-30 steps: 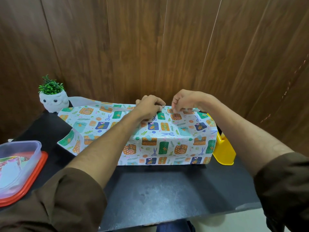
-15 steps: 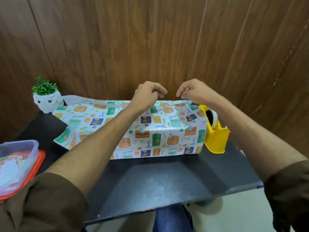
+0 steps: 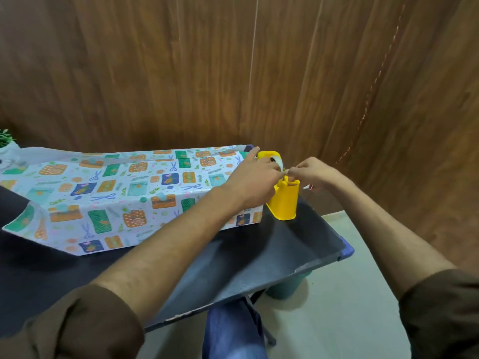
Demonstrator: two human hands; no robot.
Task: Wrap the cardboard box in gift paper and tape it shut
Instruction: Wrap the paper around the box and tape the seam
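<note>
The box lies on the black table [image 3: 233,260], covered by gift paper [image 3: 129,193] printed with presents and scissors; the cardboard itself is hidden. Loose paper sticks out flat at its left end. A yellow tape dispenser [image 3: 283,200] stands against the box's right end. My left hand [image 3: 255,177] rests on the dispenser's top, index finger stretched toward the far side. My right hand [image 3: 311,174] pinches the tape end at the dispenser's front cutter. The tape roll [image 3: 277,161] shows white between my two hands.
A brown wood-panel wall rises right behind the table. A small green plant in a white pot [image 3: 6,149] stands at the far left edge of view. The table's right corner [image 3: 346,248] ends just past the dispenser, with pale floor [image 3: 337,320] beyond.
Both hands have left the top of the wrapped box and moved right to the tape dispenser. The view has swung right, so the plastic container at left is out of sight.
</note>
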